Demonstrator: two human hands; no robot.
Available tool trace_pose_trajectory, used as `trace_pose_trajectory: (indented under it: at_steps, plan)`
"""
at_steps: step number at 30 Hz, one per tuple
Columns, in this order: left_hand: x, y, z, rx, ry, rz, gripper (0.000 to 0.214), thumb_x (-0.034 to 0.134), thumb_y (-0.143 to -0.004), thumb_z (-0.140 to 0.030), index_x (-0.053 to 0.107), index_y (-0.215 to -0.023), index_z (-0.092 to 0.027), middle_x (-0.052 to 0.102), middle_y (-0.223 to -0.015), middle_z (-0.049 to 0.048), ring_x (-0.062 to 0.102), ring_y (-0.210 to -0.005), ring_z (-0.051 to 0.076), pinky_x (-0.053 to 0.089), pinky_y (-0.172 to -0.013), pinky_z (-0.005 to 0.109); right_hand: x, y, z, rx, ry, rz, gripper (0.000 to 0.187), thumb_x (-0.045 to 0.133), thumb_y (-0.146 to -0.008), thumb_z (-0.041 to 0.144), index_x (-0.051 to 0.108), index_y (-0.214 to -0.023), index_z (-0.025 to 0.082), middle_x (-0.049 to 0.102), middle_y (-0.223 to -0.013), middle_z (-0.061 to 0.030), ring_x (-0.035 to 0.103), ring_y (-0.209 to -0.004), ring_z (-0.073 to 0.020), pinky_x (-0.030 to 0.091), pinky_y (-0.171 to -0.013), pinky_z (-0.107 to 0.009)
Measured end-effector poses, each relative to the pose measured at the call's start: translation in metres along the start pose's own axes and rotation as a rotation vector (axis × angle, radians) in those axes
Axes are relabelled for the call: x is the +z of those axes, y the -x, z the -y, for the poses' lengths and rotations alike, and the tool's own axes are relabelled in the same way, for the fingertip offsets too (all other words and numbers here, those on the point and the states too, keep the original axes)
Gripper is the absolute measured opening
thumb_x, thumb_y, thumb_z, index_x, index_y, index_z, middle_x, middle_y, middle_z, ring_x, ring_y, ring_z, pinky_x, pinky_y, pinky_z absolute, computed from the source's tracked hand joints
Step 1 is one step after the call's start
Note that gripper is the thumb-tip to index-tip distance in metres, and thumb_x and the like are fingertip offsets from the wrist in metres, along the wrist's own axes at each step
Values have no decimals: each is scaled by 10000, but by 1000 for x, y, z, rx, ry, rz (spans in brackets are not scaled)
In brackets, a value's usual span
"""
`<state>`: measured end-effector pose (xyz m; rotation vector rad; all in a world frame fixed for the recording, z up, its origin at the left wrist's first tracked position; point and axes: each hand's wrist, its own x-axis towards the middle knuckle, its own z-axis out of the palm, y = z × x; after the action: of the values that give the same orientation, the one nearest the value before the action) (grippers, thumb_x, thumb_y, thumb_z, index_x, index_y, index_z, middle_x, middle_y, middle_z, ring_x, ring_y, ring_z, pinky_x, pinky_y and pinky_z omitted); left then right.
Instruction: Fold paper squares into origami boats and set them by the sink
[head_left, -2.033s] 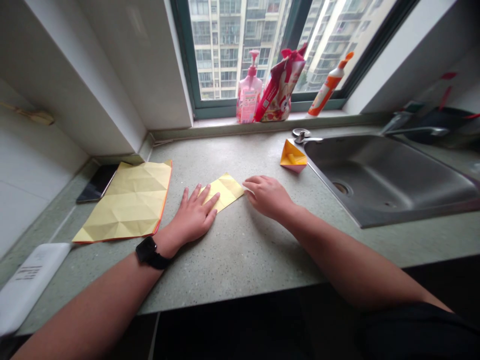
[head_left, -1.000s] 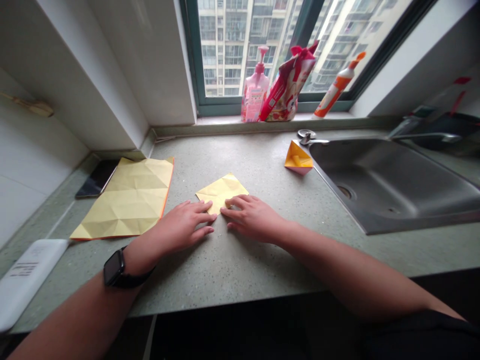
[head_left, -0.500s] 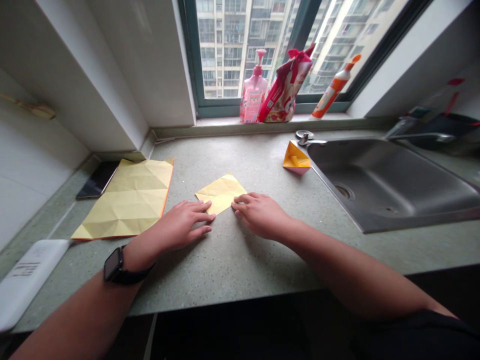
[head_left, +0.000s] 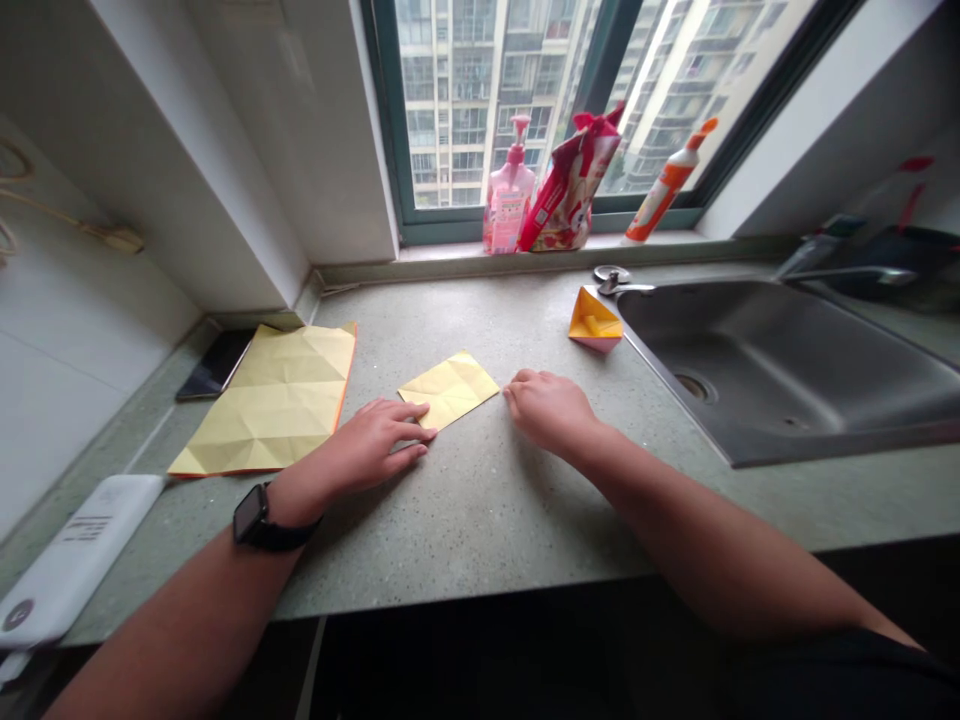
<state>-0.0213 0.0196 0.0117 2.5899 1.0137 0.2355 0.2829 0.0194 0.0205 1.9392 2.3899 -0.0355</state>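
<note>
Left hand (head_left: 367, 450) touches creased paper (head_left: 448, 389) (yellow) — right hand (head_left: 549, 410) just beside.

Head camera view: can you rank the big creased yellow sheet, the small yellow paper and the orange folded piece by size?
1. Creased yellow sheet
2. Small yellow paper
3. Orange folded piece

The last placing is less sure, since the orange piece sits farther from the camera.

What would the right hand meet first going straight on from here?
Probably the folded yellow paper, whose corner lies just ahead of the right hand. They look slightly apart, though depth is hard to judge from this view.
</note>
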Motion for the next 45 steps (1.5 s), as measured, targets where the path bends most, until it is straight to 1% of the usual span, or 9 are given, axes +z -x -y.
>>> trace_pose_trajectory:
  at_steps: [4,9,12,22,27,30,34,40,45]
  plan:
    - [0,1,-1,19,0,-10,242,682,-1056,-308,853,-1227,-298,704,-1503,102,668,-1345,339,523,-1176,538,9,-6,-7,-40,-29,-159,383,477,-1120,258,825,-1243,155,763,-1390,-175,725,-1207,-338,572,-1035,-471]
    - [1,3,-2,36,-5,-37,253,676,-1064,-323,837,-1258,-295,714,-1491,93,665,-1349,323,511,-1184,519,29,-2,8,-479,-186,-238,395,646,-1069,308,733,-1448,237,714,-1516,-117,650,-1400,-309,508,-1210,-498]
    - [0,3,-1,39,-17,-34,269,661,-1072,-319,810,-1295,-298,712,-1506,78,664,-1358,318,494,-1196,521,36,1,15,-577,-216,-207,382,686,-1050,312,751,-1422,262,720,-1512,-105,664,-1393,-312,523,-1205,-517]
    - [0,0,17,-252,-218,-60,391,568,-1112,-358,715,-1467,-290,703,-1542,70,650,-1418,363,481,-1182,604,32,-1,12,-593,-252,-174,372,698,-1037,297,772,-1398,251,733,-1496,-119,691,-1365,-342,565,-1168,-541]
    - [5,-3,22,-368,-268,-185,400,567,-1108,-365,717,-1450,-224,676,-1567,129,625,-1459,358,422,-1268,602,31,-2,11,-598,-275,-166,378,728,-1021,296,773,-1395,278,738,-1491,-99,685,-1375,-332,560,-1175,-535]
    - [11,-8,22,-318,-251,-259,491,511,-1126,-363,619,-1561,-162,592,-1652,155,536,-1556,331,377,-1329,543,31,-3,10,-609,-272,-173,374,718,-1028,286,773,-1397,269,738,-1490,-103,689,-1368,-330,557,-1176,-538]
    - [22,-15,13,-153,-175,-163,613,452,-1155,-444,428,-1709,-183,401,-1790,138,368,-1674,301,285,-1389,522,33,-5,10,-603,-274,-185,351,675,-1055,279,780,-1390,270,748,-1475,-103,697,-1351,-325,553,-1174,-544]
    - [32,-23,4,-195,-166,-22,613,443,-1160,-474,442,-1701,-188,356,-1807,154,299,-1703,331,230,-1396,573,39,-11,11,-541,-254,-161,367,551,-1135,343,747,-1444,319,708,-1542,-77,650,-1421,-308,516,-1203,-543]
    - [32,-23,5,-187,-141,-34,583,431,-1160,-466,456,-1699,-247,333,-1818,146,296,-1702,357,209,-1380,644,57,-33,5,-429,-223,-144,467,497,-1157,419,593,-1611,371,502,-1743,-38,430,-1629,-333,348,-1324,-627]
